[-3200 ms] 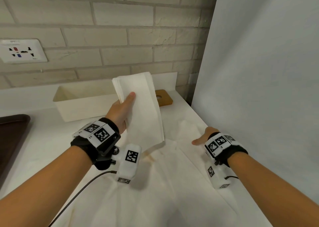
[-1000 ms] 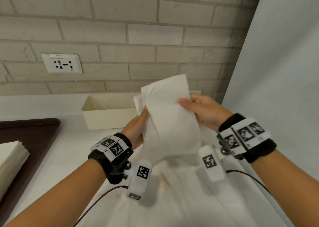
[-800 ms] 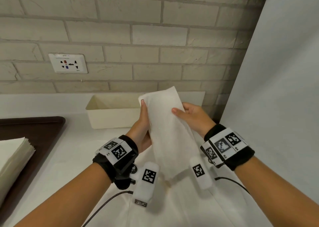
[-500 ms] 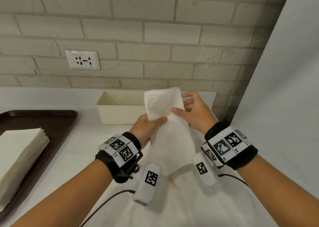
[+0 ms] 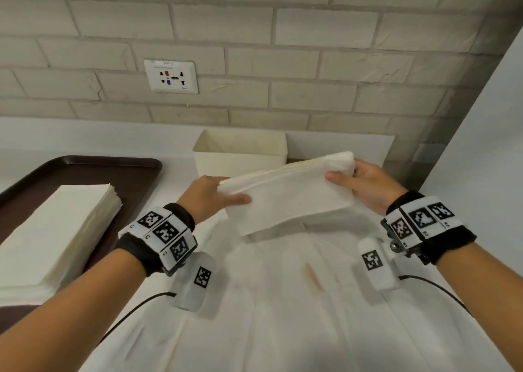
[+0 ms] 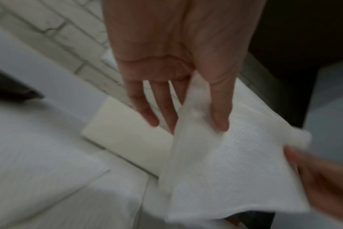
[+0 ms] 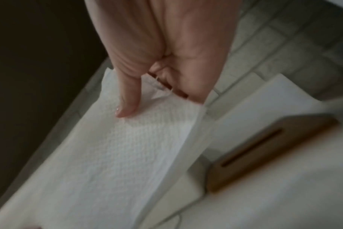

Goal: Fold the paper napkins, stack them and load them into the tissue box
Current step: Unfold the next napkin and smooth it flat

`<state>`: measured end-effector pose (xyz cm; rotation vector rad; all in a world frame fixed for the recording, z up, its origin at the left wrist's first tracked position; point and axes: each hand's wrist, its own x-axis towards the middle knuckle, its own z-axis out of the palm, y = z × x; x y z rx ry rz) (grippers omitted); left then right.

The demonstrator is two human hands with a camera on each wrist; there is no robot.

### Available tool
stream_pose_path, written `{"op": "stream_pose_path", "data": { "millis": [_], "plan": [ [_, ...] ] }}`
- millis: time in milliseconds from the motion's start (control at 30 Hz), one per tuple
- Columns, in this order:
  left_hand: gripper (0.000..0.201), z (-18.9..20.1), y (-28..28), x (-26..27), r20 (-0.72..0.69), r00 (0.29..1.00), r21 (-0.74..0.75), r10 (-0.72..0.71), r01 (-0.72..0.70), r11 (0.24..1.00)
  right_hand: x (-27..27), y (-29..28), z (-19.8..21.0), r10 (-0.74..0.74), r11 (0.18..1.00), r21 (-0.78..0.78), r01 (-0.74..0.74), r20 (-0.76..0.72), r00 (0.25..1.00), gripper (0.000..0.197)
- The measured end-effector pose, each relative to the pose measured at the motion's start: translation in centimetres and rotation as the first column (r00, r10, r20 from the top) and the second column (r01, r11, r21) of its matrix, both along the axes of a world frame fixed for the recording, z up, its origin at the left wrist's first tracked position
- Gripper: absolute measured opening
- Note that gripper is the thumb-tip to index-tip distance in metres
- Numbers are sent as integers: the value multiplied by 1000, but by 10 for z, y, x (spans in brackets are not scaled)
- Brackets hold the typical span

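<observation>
A stack of folded white napkins hangs lengthwise in the air in front of the open cream tissue box. My left hand pinches its left end, thumb on the near face. My right hand pinches the right end the same way. In the left wrist view the thumb presses the napkins while the other fingers lie behind them. In the right wrist view the napkins run away from my thumb, with the box's wooden slotted lid lying flat beyond. A pile of unfolded napkins sits on the brown tray.
A wrinkled white cloth covers the counter below my hands. A brick wall with a power socket rises behind the box. A grey panel closes off the right side. The tray fills the left of the counter.
The napkin stack has turned from upright to lying lengthwise between my hands. My hands have slid apart to its two ends. The view has shifted left, bringing the tray and pile in.
</observation>
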<state>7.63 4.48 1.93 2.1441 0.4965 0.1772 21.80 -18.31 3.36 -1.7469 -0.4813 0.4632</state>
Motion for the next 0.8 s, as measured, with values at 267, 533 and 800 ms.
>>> {"op": "stream_pose_path", "data": {
  "millis": [267, 533, 800],
  "plan": [
    [26, -54, 15, -2, -128, 986, -250, -110, 75, 965, -12, 0, -63, 11, 987, -150, -60, -305, 952, 13],
    [22, -58, 24, 8, -31, 987, -122, -159, 154, 981, -1, 7, -58, 87, 943, -314, -107, -77, 993, 23],
    [30, -66, 29, 15, -118, 986, -229, -116, 86, 969, 10, 14, -67, 131, 915, -359, -184, -167, 977, 44]
  ]
}}
